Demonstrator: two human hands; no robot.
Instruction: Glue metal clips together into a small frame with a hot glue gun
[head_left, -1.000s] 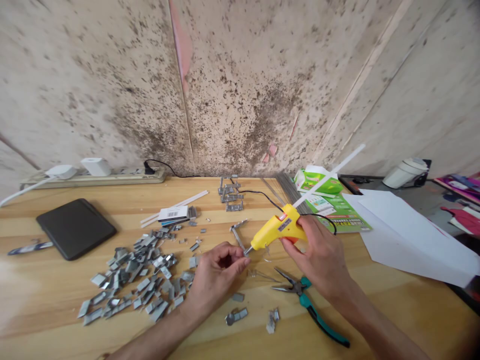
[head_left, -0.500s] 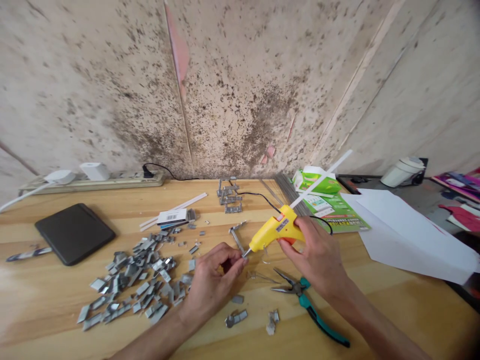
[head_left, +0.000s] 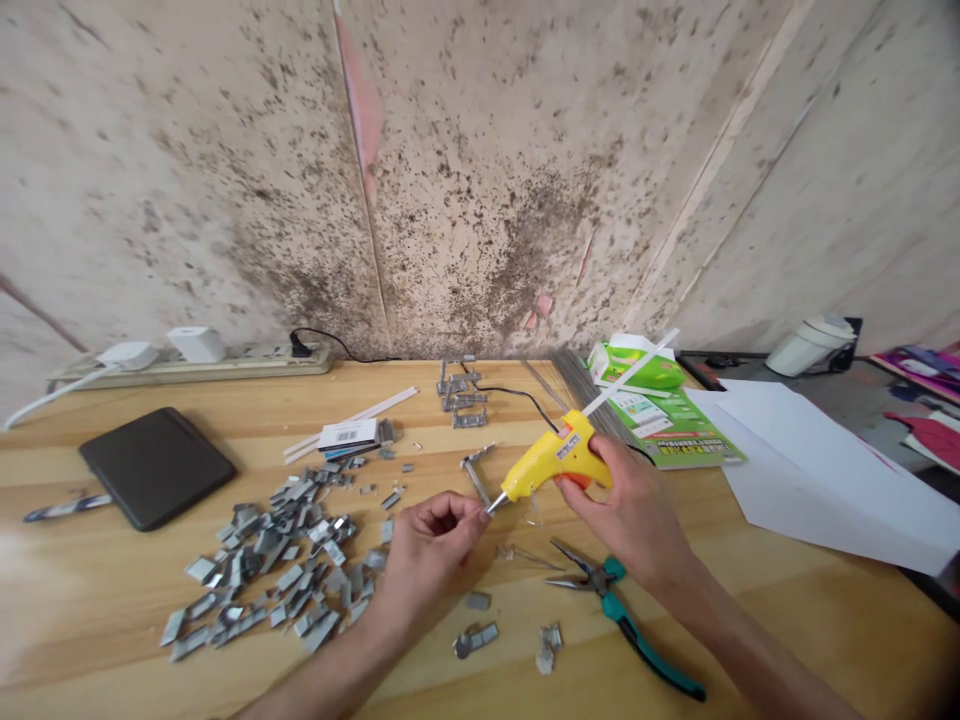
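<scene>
My right hand (head_left: 634, 505) grips a yellow hot glue gun (head_left: 555, 455), its fingers around the handle near the orange trigger. A long white glue stick (head_left: 630, 372) juts from the gun's back end. The metal nozzle points down and left, right at the fingertips of my left hand (head_left: 439, 545). That hand is closed in a pinch on a small grey metal piece, mostly hidden by the fingers. Just behind the nozzle lies a thin jointed metal assembly (head_left: 474, 472). Pliers with teal handles (head_left: 619, 605) rest below my right hand, jaws parted.
A heap of grey metal pieces (head_left: 289, 560) spreads left of my left hand. Small joined parts (head_left: 476, 640) lie in front. Further back are metal assemblies (head_left: 461, 395), grey rods (head_left: 581, 385), a black tablet (head_left: 157, 468), a power strip (head_left: 240, 362) and white paper (head_left: 825, 470).
The camera view has shifted slightly, so everything sits a little further right. The glue stick's far end has dipped a bit. Both hands keep nearly the same pose, nozzle at the left fingertips.
</scene>
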